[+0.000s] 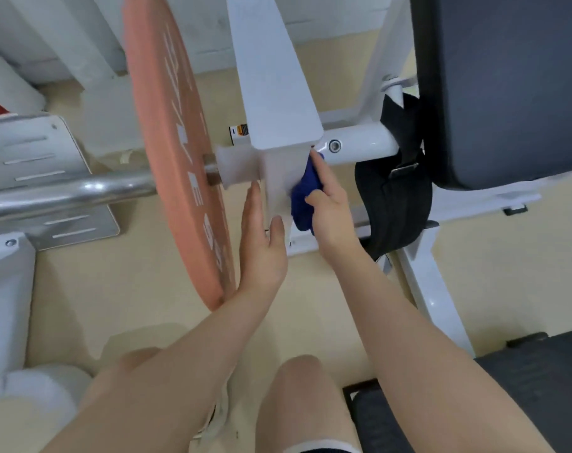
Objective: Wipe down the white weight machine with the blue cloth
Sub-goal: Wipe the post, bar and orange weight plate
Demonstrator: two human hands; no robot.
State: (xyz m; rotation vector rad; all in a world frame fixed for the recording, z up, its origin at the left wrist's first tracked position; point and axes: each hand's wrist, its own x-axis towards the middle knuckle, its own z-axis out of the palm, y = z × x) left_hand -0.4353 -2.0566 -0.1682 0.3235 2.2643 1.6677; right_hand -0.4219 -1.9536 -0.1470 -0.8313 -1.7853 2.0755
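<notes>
The right hand [330,207] grips a bunched blue cloth [303,197] and presses it against the right face of the white weight machine [274,93], on its flat upright arm just below the round cross tube [359,143]. The left hand [261,243] lies flat with straight fingers against the arm's left face, thumb on its front edge. A salmon-pink weight plate [176,152] hangs on a chrome sleeve [65,191] just left. A black strap [395,197] hangs from the tube beside a dark back pad [506,86].
</notes>
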